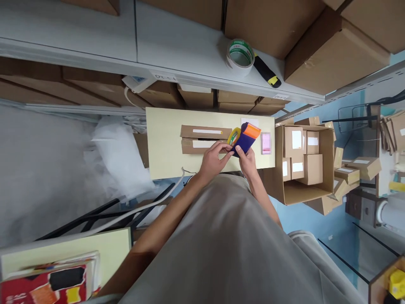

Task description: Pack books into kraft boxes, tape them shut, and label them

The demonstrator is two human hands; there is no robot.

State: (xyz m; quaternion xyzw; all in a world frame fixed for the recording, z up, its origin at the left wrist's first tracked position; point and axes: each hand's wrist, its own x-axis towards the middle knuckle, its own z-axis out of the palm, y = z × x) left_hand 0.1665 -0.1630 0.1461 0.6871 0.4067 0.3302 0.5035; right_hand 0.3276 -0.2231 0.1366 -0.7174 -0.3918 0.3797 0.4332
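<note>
Above the table's front edge I hold a tape dispenser (245, 140) with a dark blue body and an orange end. A yellow-rimmed roll of tape (233, 136) sits on its left side. My right hand (247, 161) is wrapped round the dispenser's lower part, thumb on its face. The closed fingers of my left hand (215, 158) meet its lower left edge; whether they also pinch the tape's end is too small to tell. Just left of the dispenser, two long, narrow cardboard boxes (188, 131) with white labels lie side by side on the pale yellow table (164, 162).
A small pink-and-white packet (266, 142) lies at the table's right end. Beyond that stands a large open carton (303, 195) holding several small boxes. On the grey shelf (190, 55) ahead are tape rolls (240, 57) and a black-and-yellow cutter (267, 71). White plastic wrapping (118, 156) hangs at left.
</note>
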